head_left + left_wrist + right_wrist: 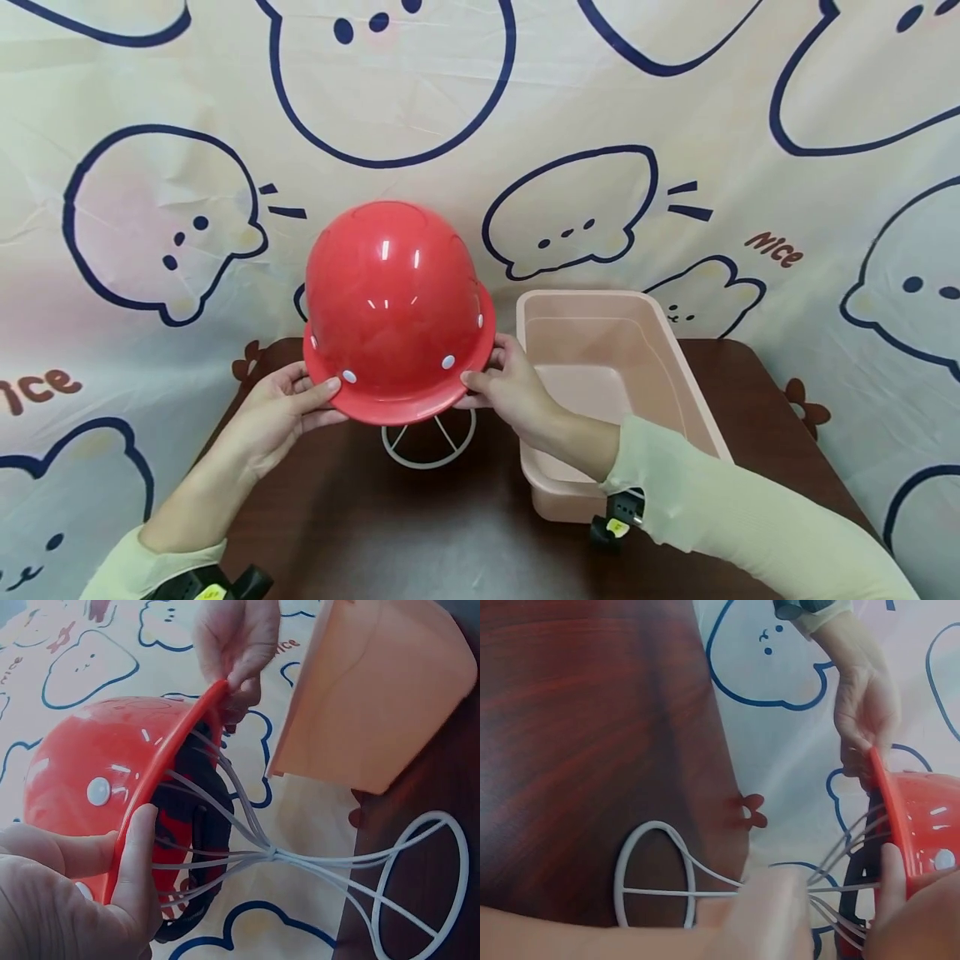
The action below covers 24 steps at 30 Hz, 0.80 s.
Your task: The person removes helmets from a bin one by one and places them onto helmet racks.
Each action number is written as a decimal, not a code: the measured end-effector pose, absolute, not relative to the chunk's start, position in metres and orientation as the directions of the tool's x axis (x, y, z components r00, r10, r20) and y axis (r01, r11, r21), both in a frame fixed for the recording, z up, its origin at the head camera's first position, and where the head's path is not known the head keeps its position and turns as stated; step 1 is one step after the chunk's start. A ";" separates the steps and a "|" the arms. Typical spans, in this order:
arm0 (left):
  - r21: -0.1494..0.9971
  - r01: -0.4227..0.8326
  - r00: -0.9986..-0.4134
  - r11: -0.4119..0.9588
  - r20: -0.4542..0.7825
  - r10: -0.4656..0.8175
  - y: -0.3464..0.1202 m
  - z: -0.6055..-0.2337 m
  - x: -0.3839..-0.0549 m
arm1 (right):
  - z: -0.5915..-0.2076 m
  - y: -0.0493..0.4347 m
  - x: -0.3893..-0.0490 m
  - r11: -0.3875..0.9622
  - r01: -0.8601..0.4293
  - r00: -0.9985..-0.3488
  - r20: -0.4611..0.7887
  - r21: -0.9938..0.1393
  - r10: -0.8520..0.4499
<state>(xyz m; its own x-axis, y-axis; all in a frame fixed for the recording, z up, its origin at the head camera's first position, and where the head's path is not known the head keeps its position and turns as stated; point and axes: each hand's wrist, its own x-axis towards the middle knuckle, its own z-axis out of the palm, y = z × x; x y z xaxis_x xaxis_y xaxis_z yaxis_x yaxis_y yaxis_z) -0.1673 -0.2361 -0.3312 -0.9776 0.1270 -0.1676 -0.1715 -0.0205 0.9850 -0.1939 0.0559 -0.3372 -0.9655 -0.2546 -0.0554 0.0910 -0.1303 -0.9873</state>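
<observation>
A red hard hat (393, 300) with white rivets sits over a white wire stand (274, 855), whose upper wires run up inside the shell. The stand's round base ring (429, 465) shows below the brim on the dark table. My left hand (281, 417) pinches the brim at its left side, thumb on top. On the right side of the brim, my right hand (517, 392) pinches the edge the same way. Dark straps (217, 817) of the inner harness show under the shell in the left wrist view.
A pale pink plastic bin (600, 333) stands on the table to the right, behind my right forearm. The dark brown table (450, 550) reaches back to a cloth backdrop (420, 100) printed with cartoon animals, close behind the hat.
</observation>
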 end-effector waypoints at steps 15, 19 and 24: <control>0.990 -0.142 -0.981 0.020 -0.144 0.129 -0.241 -0.331 -0.166 | -0.324 0.069 -0.199 0.001 0.129 -0.952 -0.124 -0.992 -0.281; 0.989 -0.140 -0.981 0.045 -0.145 0.128 -0.240 -0.329 -0.165 | -0.322 0.072 -0.199 0.036 0.115 -0.953 -0.120 -0.993 -0.279; 0.985 -0.128 -0.983 0.117 -0.141 0.114 -0.243 -0.324 -0.166 | -0.318 0.079 -0.200 0.100 0.100 -0.955 -0.123 -0.990 -0.270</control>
